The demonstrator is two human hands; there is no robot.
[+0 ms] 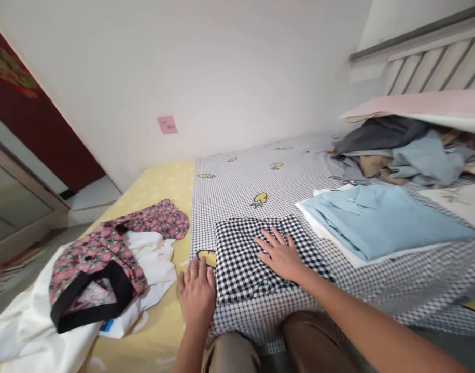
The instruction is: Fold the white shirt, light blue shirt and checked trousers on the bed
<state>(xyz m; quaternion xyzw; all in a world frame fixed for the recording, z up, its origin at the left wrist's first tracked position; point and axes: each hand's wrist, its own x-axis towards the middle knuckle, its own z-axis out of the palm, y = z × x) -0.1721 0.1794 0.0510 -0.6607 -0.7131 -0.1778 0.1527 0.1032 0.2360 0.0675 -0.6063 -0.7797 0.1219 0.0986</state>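
Note:
A black-and-white checked cloth (237, 259), folded into a rough rectangle, lies on the bed in front of my knees. My right hand (280, 254) rests flat on top of it with its fingers spread. Beside the cloth's left edge, my left hand (197, 290) lies palm down on the bed cover, its fingers slightly apart and holding nothing. To the right sits a folded light blue collared shirt (385, 217) on top of white fabric (362, 261).
A pink floral garment (85, 248) with a black band and white clothes (39, 321) lie loosely at the left. Rumpled grey and brown clothes (424, 155) are heaped at the back right, near a pink-topped board or pad (424, 106). A wall rises behind the bed.

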